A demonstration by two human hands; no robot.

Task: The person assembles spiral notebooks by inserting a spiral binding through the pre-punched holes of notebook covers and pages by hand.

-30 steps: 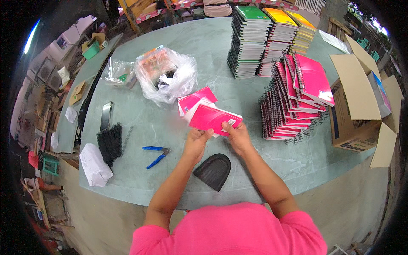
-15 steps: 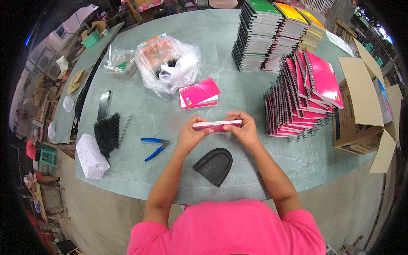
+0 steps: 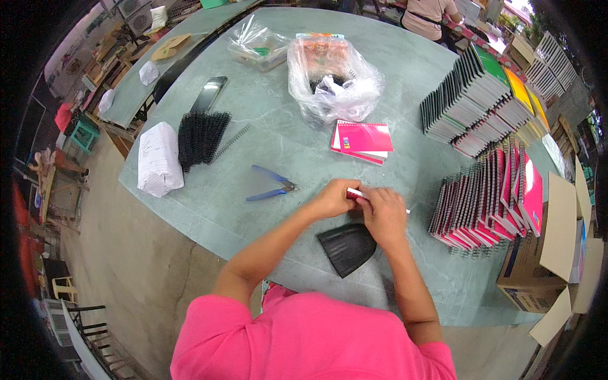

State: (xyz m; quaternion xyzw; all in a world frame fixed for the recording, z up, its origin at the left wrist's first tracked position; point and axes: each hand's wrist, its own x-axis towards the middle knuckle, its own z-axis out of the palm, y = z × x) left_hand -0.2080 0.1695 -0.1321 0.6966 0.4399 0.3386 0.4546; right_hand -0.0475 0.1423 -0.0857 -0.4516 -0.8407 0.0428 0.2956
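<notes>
Both hands are closed on a small pink-covered notebook [image 3: 355, 194], held low over the table and largely hidden by the fingers. My left hand [image 3: 334, 199] grips its left end, while my right hand [image 3: 386, 215] wraps over the rest. A white corner pokes out past the right fingers. Just below the hands lies a black, round-ended wedge-shaped block [image 3: 348, 249]. Blue-handled cutting pliers [image 3: 290, 186] rest with handles spread to the left of my left hand. Beyond the hands sits a little pile of pink notebooks [image 3: 365, 136], the top one showing punched holes.
Black wire coils [image 3: 202, 136], a single coil [image 3: 233, 140] and a white paper-wrapped bundle [image 3: 159, 158] lie left. A plastic bag [image 3: 345, 104] stands at the back. Coil-bound pink notebooks [image 3: 481, 199], taller notebook stacks [image 3: 465, 95] and an open carton [image 3: 532, 282] occupy the right. A person [image 3: 427, 16] sits beyond.
The whole view has swung, so the table's things appear shifted and turned. My hands have come closer together, and the right one now covers most of the notebook, formerly held level by both ends.
</notes>
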